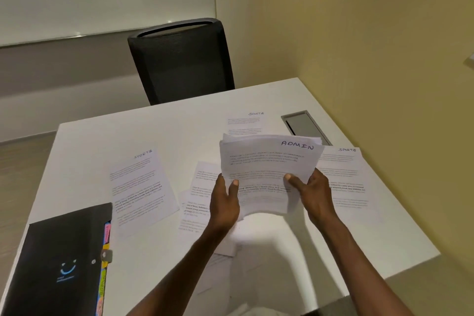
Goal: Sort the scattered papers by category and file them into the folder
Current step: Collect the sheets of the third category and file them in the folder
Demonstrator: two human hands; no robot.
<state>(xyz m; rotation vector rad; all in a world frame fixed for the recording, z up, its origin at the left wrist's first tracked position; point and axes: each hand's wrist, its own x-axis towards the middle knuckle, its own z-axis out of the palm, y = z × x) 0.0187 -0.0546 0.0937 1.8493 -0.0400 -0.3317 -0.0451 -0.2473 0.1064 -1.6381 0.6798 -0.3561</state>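
Both my hands hold a stack of papers (266,161) above the white table (128,133); its top sheet is marked ADMIN. My left hand (225,200) grips the stack's lower left edge, my right hand (311,192) its lower right edge. Loose sheets marked SPORTS lie flat: one at the left (141,187), one at the back (243,123), one at the right (351,182). More sheets (197,200) lie partly hidden under the stack and my left arm. A black folder (59,264) with coloured tabs rests shut at the near left corner.
A black mesh office chair (182,59) stands behind the table's far edge. A metal cable hatch (304,126) is set into the table at the back right. A yellow wall runs close along the right side, a whiteboard on the wall at the back left.
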